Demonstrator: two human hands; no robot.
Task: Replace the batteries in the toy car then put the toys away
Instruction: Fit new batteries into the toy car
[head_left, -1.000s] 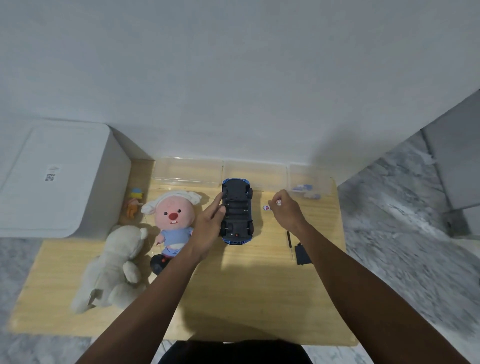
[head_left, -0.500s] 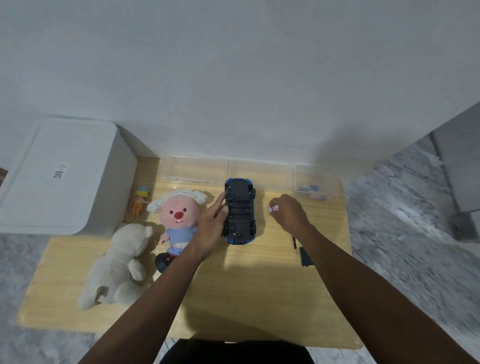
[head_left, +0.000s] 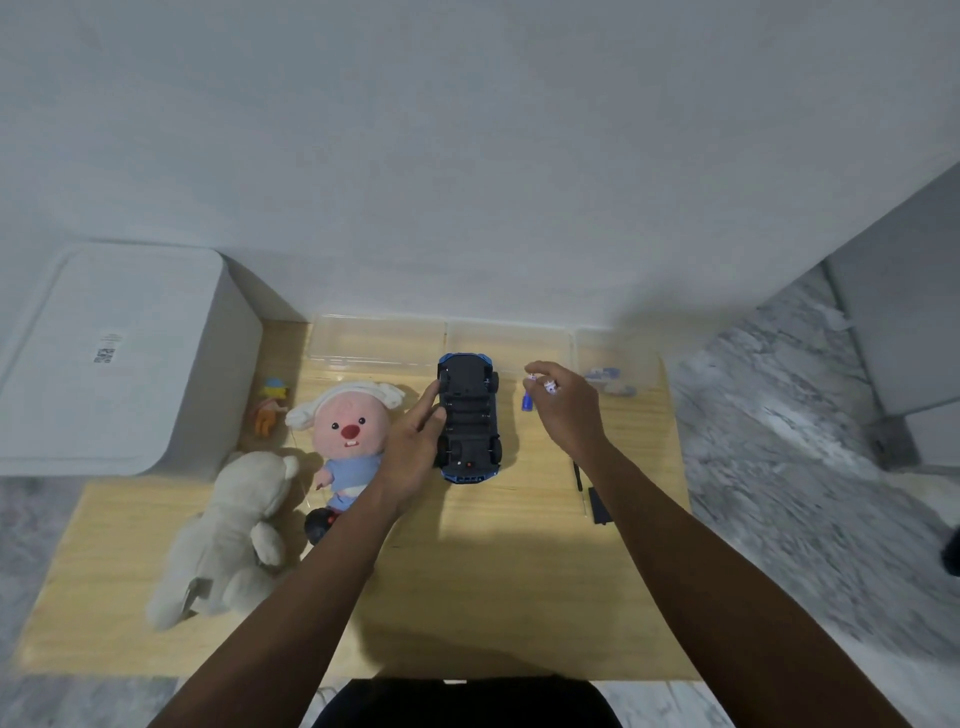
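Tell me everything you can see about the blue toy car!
The blue plastic toy car lies upside down on the light wooden table, showing its black underside and black wheels. In the middle, ribbed slots look like an uncovered battery bay; whether batteries sit inside cannot be told. The left hand holds its side. It lies beside the pink plush doll.

White wall (head_left: 467, 130), marble floor (head_left: 779, 441), wood table (head_left: 493, 597)
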